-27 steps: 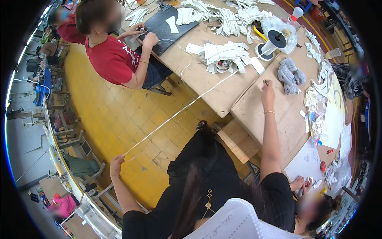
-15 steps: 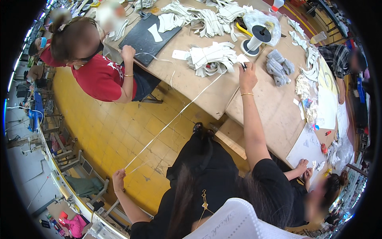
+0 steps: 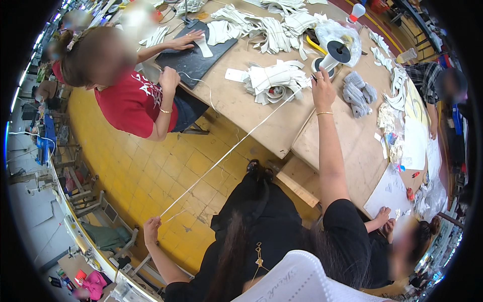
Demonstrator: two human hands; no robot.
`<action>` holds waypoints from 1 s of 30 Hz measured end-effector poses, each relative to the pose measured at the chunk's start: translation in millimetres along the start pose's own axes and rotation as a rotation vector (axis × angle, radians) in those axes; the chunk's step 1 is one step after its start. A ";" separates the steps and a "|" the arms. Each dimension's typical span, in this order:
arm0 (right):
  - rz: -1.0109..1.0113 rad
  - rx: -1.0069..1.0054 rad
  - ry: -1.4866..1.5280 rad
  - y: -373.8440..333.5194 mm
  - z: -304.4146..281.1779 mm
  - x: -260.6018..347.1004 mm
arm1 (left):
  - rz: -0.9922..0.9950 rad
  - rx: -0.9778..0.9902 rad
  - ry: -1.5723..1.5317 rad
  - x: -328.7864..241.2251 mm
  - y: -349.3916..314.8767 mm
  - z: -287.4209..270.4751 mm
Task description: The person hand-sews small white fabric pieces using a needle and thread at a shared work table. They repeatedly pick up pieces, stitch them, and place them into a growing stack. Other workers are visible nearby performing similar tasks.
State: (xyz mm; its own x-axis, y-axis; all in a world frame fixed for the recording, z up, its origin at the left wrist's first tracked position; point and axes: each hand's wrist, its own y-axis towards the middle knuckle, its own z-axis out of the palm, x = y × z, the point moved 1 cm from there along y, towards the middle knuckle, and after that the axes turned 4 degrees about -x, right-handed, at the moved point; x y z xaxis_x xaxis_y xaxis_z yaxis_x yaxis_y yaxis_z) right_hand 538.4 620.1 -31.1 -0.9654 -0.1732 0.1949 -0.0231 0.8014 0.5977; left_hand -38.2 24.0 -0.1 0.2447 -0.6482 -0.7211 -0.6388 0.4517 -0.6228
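A narrow white tape (image 3: 224, 156) stretches taut across the front of my body. Its lower end is pinched in my left hand (image 3: 151, 231), low on the left with a loose tail hanging beside it. At the upper end my right hand (image 3: 323, 94) is closed on the tape above the table, fingers against the lower part of a white spool (image 3: 332, 59) with dark ends. A small dark thing shows at those fingers, too small to name. Just left of it lies a tied bundle of white strips (image 3: 274, 80).
A person in a red shirt (image 3: 136, 105) works at a black board (image 3: 221, 53) on the left. Grey bundles (image 3: 356, 90) lie right of the spool. More white strips (image 3: 271, 32) cover the far tabletop. An open drawer (image 3: 299, 181) juts out below the table edge.
My right hand has moved up and right, to the spool. My left hand stays nearly in place. The person in red has laid a hand on the black board. The view has shifted slightly.
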 end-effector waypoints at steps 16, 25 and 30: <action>-0.275 0.194 0.049 -5.0 -7.7 -39.6 | 0.014 0.047 0.070 -1.9 14.1 -8.4; -0.223 0.101 0.045 1.4 2.7 -21.5 | -0.022 0.061 0.071 -2.8 17.9 -6.4; -0.214 0.181 0.050 6.4 1.8 -15.3 | 0.007 0.096 0.099 -2.5 18.9 -9.6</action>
State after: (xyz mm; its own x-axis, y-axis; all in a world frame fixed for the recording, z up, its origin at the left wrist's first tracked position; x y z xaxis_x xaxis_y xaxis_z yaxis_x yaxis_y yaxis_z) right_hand 552.6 628.9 -31.6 -0.9197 -0.3740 0.1197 -0.2757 0.8320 0.4814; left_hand -57.9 28.3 -7.2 0.1640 -0.7003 -0.6947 -0.5664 0.5098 -0.6476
